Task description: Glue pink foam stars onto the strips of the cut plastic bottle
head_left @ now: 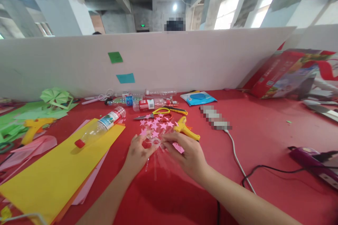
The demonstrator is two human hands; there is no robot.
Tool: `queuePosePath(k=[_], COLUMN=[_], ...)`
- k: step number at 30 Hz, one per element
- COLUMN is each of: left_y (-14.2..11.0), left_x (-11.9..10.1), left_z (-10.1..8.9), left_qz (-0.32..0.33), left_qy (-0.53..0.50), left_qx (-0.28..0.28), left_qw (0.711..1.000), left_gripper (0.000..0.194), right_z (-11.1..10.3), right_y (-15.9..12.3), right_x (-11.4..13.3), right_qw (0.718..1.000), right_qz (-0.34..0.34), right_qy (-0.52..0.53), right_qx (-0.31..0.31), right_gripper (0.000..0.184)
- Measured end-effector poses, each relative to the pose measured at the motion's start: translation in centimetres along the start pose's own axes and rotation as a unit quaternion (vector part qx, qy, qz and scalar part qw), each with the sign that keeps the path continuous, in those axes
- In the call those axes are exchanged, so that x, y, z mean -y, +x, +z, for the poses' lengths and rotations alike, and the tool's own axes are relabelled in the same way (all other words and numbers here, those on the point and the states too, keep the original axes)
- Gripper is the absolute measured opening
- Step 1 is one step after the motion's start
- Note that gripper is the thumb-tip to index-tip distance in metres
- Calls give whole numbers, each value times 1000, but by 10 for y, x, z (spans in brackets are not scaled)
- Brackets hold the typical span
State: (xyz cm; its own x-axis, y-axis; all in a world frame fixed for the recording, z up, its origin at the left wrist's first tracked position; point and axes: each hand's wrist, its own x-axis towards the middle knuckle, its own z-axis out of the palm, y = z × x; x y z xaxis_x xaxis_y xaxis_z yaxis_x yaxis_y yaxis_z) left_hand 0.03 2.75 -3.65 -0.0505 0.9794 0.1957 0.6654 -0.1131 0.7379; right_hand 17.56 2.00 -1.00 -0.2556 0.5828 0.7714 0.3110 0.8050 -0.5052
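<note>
A clear plastic bottle piece [155,141], cut into thin strips, is in front of me. Pink paper stars [155,126] fan out at its far side, and bare strips spread towards me. My left hand [138,150] grips its left side between thumb and fingers. Close against the right side, my right hand [186,149] is pinched together; what lies between its fingertips is hidden. A pink paper piece [178,147] shows under the right hand. Just beyond that hand lies a yellow glue gun [186,129]. Scissors with yellow handles [153,114] rest behind the stars.
Left are yellow paper sheets [60,168] with a clear bottle [101,126] on top, and another yellow glue gun [37,128]. More bottles [148,104] and a wipes packet [198,97] lie near the white partition [163,63]. Right are a power strip [314,163] and cables.
</note>
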Motion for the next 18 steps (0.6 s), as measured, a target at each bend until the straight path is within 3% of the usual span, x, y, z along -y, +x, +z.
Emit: queuePosePath(k=[5,15,18], left_y=[0,0,0], left_x=[7,1,4], left_z=[1,-1,0], left_qz=[6,2,14], left_qy=[7,-5,2], left_qx=[6,-7,-10], left_qw=[1000,1000,1000], left_gripper=[30,37,31], right_z=[-1,-4,-2], right_y=[1,0,1], right_x=[0,1,1], right_qw=[1000,997,999], right_qz=[-9,-53,-21], right_qy=[11,32,22], right_qx=[10,46,34], right_gripper=[13,20,15])
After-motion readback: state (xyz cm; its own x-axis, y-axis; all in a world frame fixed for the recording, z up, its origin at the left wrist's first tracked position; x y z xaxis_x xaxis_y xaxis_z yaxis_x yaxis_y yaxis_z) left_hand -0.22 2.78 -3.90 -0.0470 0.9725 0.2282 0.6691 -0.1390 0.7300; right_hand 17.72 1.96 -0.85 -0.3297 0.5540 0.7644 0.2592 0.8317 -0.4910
